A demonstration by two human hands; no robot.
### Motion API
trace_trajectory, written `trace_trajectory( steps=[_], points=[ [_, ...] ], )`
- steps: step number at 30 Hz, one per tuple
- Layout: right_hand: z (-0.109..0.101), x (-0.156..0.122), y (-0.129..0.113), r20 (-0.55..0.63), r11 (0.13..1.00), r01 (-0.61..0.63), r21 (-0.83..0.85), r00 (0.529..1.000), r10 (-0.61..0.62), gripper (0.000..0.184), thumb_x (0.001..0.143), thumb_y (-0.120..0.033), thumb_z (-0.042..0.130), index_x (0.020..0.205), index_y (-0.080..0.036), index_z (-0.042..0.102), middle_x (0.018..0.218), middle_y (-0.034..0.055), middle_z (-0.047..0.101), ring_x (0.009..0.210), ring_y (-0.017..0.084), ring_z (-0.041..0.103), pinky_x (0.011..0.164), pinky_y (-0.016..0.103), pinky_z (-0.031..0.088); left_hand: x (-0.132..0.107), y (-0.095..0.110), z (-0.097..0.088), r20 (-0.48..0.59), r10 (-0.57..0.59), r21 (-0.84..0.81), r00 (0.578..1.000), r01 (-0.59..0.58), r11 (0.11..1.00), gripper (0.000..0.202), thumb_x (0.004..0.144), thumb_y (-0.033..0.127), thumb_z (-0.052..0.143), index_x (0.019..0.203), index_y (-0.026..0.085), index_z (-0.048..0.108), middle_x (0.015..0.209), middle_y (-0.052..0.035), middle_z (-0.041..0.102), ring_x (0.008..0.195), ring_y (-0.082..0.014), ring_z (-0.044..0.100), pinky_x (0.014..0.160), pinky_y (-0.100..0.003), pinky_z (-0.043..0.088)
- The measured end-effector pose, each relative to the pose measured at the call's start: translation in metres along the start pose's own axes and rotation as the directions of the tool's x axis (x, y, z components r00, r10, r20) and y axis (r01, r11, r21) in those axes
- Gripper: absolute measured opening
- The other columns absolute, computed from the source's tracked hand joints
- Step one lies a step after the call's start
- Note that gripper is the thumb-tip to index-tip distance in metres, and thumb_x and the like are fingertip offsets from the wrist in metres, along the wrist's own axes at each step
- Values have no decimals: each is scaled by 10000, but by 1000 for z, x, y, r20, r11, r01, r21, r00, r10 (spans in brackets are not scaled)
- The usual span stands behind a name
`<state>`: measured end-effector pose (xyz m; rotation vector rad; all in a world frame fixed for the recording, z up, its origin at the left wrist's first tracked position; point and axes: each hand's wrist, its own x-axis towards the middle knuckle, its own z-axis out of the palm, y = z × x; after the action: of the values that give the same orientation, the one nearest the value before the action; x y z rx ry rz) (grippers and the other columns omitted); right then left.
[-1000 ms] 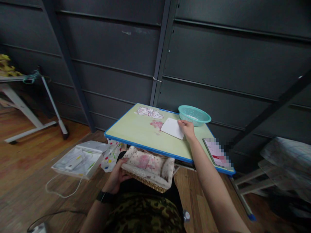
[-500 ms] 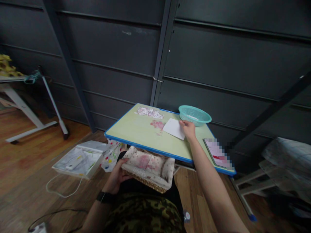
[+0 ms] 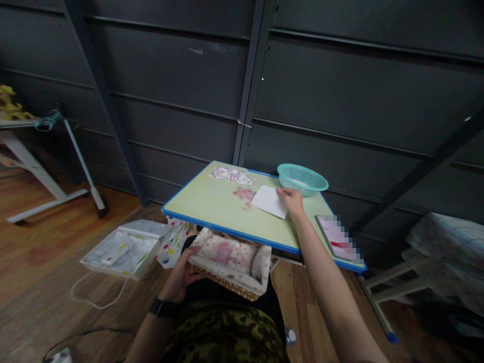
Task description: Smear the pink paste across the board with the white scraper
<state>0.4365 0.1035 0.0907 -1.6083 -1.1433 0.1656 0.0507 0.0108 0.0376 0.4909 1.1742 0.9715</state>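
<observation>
My left hand (image 3: 183,275) grips the left end of a cloth-lined wicker basket (image 3: 260,264), which rests by my lap under the table's near edge. Pink bits (image 3: 223,250) lie on its pale lining. Over the table (image 3: 204,209), my right hand (image 3: 293,202) is closed on the right edge of a flat white card (image 3: 269,200), tilted low at the surface. Just left of the card is a loose patch of small pink pieces (image 3: 244,195). Farther back sits a pile of whitish and purplish pieces (image 3: 231,175).
A turquoise plastic basket (image 3: 319,182) with some white bits inside stands at the table's back right. A partly pixelated flat device (image 3: 335,237) lies at the right edge. On the floor to the left is an open white box (image 3: 138,272) with a cable. A dark panelled wall (image 3: 181,136) rises behind.
My right hand and the white card have shifted very slightly left, towards the pink pieces. The left hand and wicker basket stay put.
</observation>
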Motion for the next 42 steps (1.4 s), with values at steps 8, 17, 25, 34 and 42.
trace_trajectory(
  steps=[8, 17, 25, 34, 42],
  points=[
    [1, -7, -11, 52, 997, 7, 83, 999, -11, 543, 661, -681, 740, 789, -162, 837, 796, 92, 793, 797, 286, 683, 714, 363, 504, 1, -1, -1, -8, -6, 20, 1000, 6, 1000, 277, 868, 266, 665, 1133, 193, 693, 688, -21, 710, 599, -222, 715, 586, -343, 635],
    [7, -15, -24, 147, 987, -40, 154, 989, 17, 624, 597, -709, 774, 829, -135, 850, 854, 132, 804, 763, 259, 671, 661, 345, 489, -1, 1, 1, 11, -6, 40, 1000, 6, 999, 281, 913, 261, 622, 1178, 179, 670, 728, -36, 735, 620, -221, 720, 595, -340, 636],
    [4, -11, -18, 67, 993, -44, 107, 997, 36, 579, 593, -694, 764, 752, -143, 840, 785, 125, 794, 754, 286, 682, 675, 361, 489, 1, 0, -1, 3, -15, 44, 1000, 15, 999, 182, 869, 289, 673, 1024, 192, 678, 782, -40, 744, 640, -214, 720, 576, -316, 617],
    [8, -18, -28, 236, 989, -26, 146, 972, -9, 607, 598, -716, 769, 803, -150, 850, 859, 124, 809, 760, 260, 675, 653, 344, 496, 0, -1, -1, 5, -13, 19, 1000, 13, 1000, 137, 884, 272, 659, 993, 191, 675, 751, -30, 722, 625, -198, 700, 558, -316, 623],
    [11, -21, -28, 222, 982, -49, 181, 975, 8, 646, 579, -744, 787, 802, -140, 847, 846, 127, 806, 716, 239, 657, 624, 334, 484, 2, -2, -2, 3, -4, 29, 1000, 4, 1000, 103, 890, 268, 653, 968, 201, 659, 765, -25, 728, 662, -198, 720, 589, -319, 640]
  ],
)
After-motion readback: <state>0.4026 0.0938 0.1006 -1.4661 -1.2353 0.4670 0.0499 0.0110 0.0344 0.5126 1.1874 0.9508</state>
